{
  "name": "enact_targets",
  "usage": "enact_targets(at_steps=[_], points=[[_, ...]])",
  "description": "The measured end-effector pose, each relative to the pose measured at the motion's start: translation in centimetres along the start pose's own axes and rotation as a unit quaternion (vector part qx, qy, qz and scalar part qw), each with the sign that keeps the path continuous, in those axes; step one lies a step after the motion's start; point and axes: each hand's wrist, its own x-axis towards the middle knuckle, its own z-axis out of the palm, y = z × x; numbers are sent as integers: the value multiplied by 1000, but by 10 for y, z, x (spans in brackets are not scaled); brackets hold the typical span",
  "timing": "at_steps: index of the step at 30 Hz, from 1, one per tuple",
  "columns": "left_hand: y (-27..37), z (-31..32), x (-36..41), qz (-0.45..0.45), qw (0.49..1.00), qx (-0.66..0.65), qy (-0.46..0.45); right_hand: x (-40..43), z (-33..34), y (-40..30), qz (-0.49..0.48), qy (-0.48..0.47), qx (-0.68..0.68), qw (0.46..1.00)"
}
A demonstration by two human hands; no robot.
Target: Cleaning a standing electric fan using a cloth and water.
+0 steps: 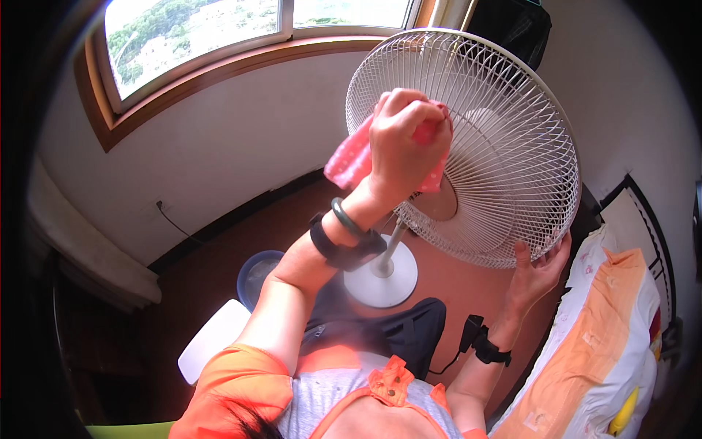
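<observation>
My left hand (pixel 408 131) is closed around a pink cloth with white dots (pixel 354 156), in front of the wire guard of a white standing fan (pixel 515 164). One end of the cloth hangs out to the left of my fist, another below it by the fan's hub. With its thumb towards the front, my right hand (pixel 540 269) holds the guard's lower right rim; some of its fingertips are hidden by the wires. The fan's head is tilted, and its pole rises from a round white base (pixel 384 280) on the floor.
A blue basin (pixel 255 274) and a white stool-like seat (pixel 214 343) are at the left. Orange and white bedding (pixel 598 324) lies along the right. A wood-framed window (pixel 230 68) is above the wall, where a cord (pixel 178 225) runs from a socket. Behind the fan hangs a black bag (pixel 510 33).
</observation>
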Motion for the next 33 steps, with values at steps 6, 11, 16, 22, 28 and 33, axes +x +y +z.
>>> enact_targets(at_steps=[6, 11, 16, 22, 28, 33], points=[[1, 6, 7, -37, 999, -33, -8, -1, 1, -3, 11, 0, 0, 1000], [-2, -4, -28, -76, 997, 10, 2, 0, 5, -2, -5, -6, -16, 1000], [-5, -10, -62, -131, 991, -31, -22, 3, 0, 1, -11, -12, -19, 1000], [-6, -12, -69, -153, 986, -61, -19, 3, -2, 1, -7, -21, -16, 1000], [-3, -11, -51, -110, 993, -47, -23, 1, -1, 1, -5, -16, -7, 1000], [-3, -12, -57, -123, 992, -23, -26, 0, 1, -1, -1, -15, 3, 1000]])
